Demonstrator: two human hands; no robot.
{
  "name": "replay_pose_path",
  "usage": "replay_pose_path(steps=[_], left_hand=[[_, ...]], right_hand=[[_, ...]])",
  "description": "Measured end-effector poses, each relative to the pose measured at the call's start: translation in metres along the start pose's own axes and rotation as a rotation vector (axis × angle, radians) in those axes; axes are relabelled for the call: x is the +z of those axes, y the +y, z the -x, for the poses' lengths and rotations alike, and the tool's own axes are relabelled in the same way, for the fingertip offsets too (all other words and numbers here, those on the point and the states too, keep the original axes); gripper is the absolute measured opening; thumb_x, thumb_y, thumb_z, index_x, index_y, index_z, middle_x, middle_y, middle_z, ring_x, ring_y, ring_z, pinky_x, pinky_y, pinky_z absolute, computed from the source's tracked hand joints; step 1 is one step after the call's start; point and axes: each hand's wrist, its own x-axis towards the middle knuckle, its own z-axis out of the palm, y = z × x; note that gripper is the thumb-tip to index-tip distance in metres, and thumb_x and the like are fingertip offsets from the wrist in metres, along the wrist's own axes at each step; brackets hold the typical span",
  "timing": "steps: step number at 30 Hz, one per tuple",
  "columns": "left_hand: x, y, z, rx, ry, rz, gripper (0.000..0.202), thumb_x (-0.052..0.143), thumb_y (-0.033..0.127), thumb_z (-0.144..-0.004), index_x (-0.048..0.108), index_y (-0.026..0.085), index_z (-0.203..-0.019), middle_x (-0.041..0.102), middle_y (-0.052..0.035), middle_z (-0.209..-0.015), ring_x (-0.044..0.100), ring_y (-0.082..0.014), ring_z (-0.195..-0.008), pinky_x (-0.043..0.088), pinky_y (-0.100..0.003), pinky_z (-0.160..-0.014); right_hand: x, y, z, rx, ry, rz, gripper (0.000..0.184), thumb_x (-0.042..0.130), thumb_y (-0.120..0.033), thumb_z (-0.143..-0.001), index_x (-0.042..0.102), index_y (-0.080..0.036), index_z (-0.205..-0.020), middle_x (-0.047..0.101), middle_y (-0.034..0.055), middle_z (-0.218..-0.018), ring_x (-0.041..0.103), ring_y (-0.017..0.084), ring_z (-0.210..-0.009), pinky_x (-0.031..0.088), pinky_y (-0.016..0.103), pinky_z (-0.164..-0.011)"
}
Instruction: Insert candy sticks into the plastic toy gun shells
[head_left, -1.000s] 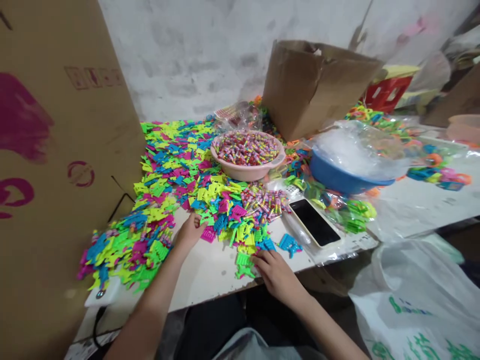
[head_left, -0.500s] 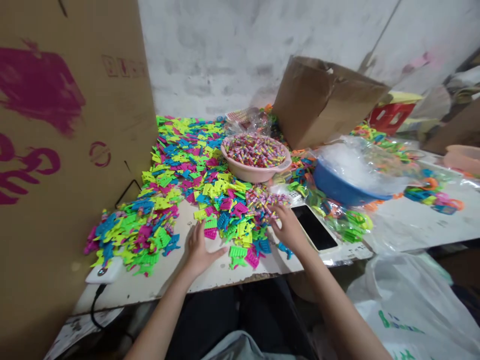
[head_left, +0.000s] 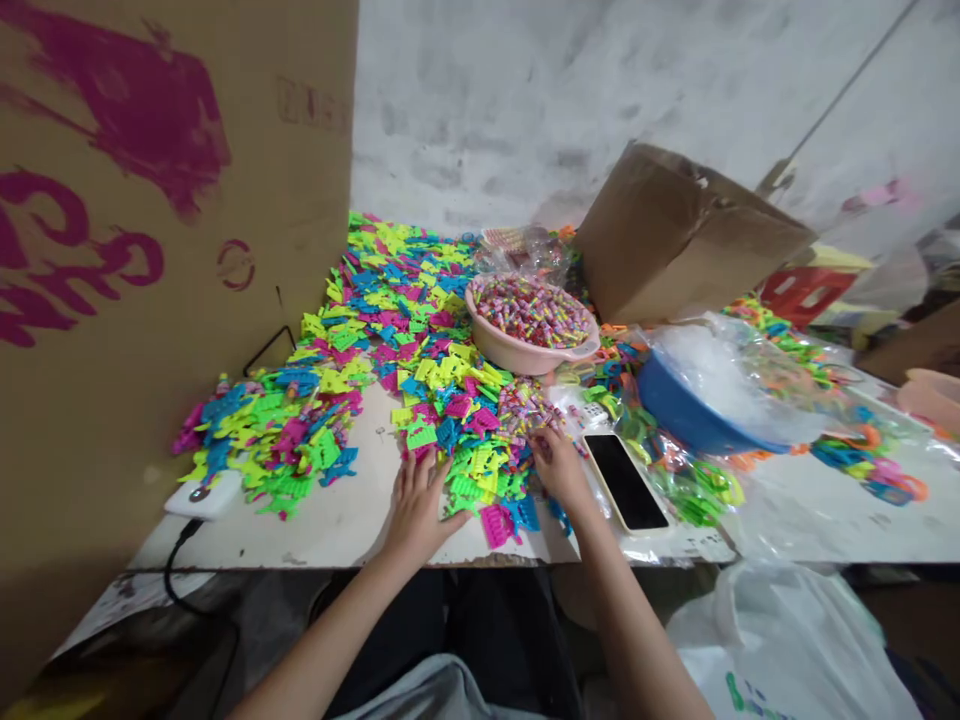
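My left hand lies on the table with fingers spread and thumb out to the right. Its fingertips touch the near edge of a heap of bright plastic pieces with comb-like slots, in green, yellow, pink and blue. My right hand is at the right side of this heap, fingers curled inward beside a small pile of striped, candy-like pieces. Whatever its fingertips hold, if anything, is too small to make out. A pink basin full of the same striped pieces stands behind.
A phone lies right of my right hand. Further right is a blue basin with clear plastic bags. Cardboard boxes stand at left and back right. A white power block with a black cable sits at the table's left edge.
My right hand has drawn in from the striped pieces, its fingers now curled. My left hand has moved slightly right, against the plastic pieces. The view has shifted.
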Motion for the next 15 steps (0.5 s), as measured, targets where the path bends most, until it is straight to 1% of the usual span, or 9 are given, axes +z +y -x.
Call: replay_pose_path(steps=[2, 3, 4, 6, 8, 11, 13, 15], left_hand=[[-0.002, -0.001, 0.001, 0.025, 0.016, 0.016, 0.069, 0.068, 0.04, -0.079, 0.049, 0.023, -0.143, 0.04, -0.0133, -0.155, 0.031, -0.0384, -0.145, 0.023, -0.056, -0.119], [-0.003, -0.001, 0.002, 0.037, 0.034, 0.032, 0.065, 0.068, 0.038, -0.079, 0.052, 0.024, -0.141, 0.045, -0.0132, -0.151, 0.037, -0.0369, -0.141, 0.026, -0.055, -0.118], [-0.003, -0.002, 0.003, 0.045, 0.055, 0.051, 0.061, 0.067, 0.036, -0.08, 0.054, 0.024, -0.138, 0.051, -0.0133, -0.145, 0.043, -0.0356, -0.136, 0.03, -0.053, -0.116], [-0.002, -0.003, 0.006, 0.05, 0.082, 0.086, 0.055, 0.067, 0.032, -0.08, 0.057, 0.024, -0.133, 0.064, -0.0121, -0.128, 0.055, -0.033, -0.123, 0.037, -0.05, -0.11], [-0.002, -0.004, 0.008, 0.04, 0.088, 0.124, 0.054, 0.067, 0.029, -0.079, 0.057, 0.023, -0.131, 0.07, -0.0091, -0.109, 0.061, -0.0309, -0.112, 0.041, -0.049, -0.105], [-0.001, -0.004, 0.01, 0.005, 0.109, 0.243, 0.06, 0.07, 0.024, -0.074, 0.055, 0.023, -0.132, 0.07, -0.0045, -0.091, 0.063, -0.0292, -0.102, 0.043, -0.049, -0.101], [-0.001, -0.005, 0.01, -0.016, 0.123, 0.329, 0.063, 0.072, 0.023, -0.07, 0.055, 0.021, -0.131, 0.069, -0.0035, -0.086, 0.064, -0.0278, -0.096, 0.044, -0.049, -0.099], [-0.001, -0.008, 0.009, -0.033, 0.115, 0.408, 0.063, 0.07, 0.026, -0.071, 0.055, 0.019, -0.132, 0.067, -0.0029, -0.083, 0.064, -0.0253, -0.089, 0.048, -0.045, -0.093]], right_hand=[[-0.001, -0.002, 0.012, 0.005, 0.029, -0.061, 0.021, 0.049, -0.03, -0.09, 0.066, -0.02, -0.096, 0.069, 0.0109, -0.099, 0.064, 0.026, -0.095, 0.052, 0.04, -0.086], [-0.001, -0.003, 0.017, 0.012, 0.048, -0.092, 0.022, 0.049, -0.033, -0.091, 0.066, -0.02, -0.095, 0.07, 0.0106, -0.098, 0.065, 0.026, -0.094, 0.052, 0.04, -0.084], [-0.002, -0.004, 0.021, 0.021, 0.07, -0.123, 0.024, 0.049, -0.037, -0.091, 0.065, -0.02, -0.096, 0.07, 0.0107, -0.098, 0.065, 0.027, -0.093, 0.053, 0.04, -0.083], [-0.005, -0.006, 0.03, 0.039, 0.122, -0.181, 0.028, 0.049, -0.043, -0.092, 0.064, -0.019, -0.096, 0.07, 0.0114, -0.1, 0.065, 0.027, -0.095, 0.054, 0.041, -0.083], [-0.011, -0.011, 0.038, 0.053, 0.174, -0.229, 0.03, 0.05, -0.046, -0.092, 0.063, -0.019, -0.096, 0.069, 0.0125, -0.104, 0.064, 0.028, -0.1, 0.053, 0.043, -0.086], [-0.03, -0.027, 0.056, 0.056, 0.215, -0.285, 0.027, 0.053, -0.045, -0.092, 0.062, -0.02, -0.096, 0.067, 0.0119, -0.104, 0.064, 0.028, -0.101, 0.053, 0.046, -0.088], [-0.047, -0.046, 0.075, 0.011, 0.152, -0.311, 0.022, 0.058, -0.042, -0.092, 0.063, -0.022, -0.097, 0.066, 0.0111, -0.107, 0.063, 0.028, -0.104, 0.052, 0.048, -0.093], [-0.062, -0.067, 0.101, -0.059, -0.065, -0.344, 0.02, 0.065, -0.039, -0.088, 0.067, -0.025, -0.102, 0.063, 0.0103, -0.121, 0.056, 0.031, -0.121, 0.044, 0.052, -0.105]])
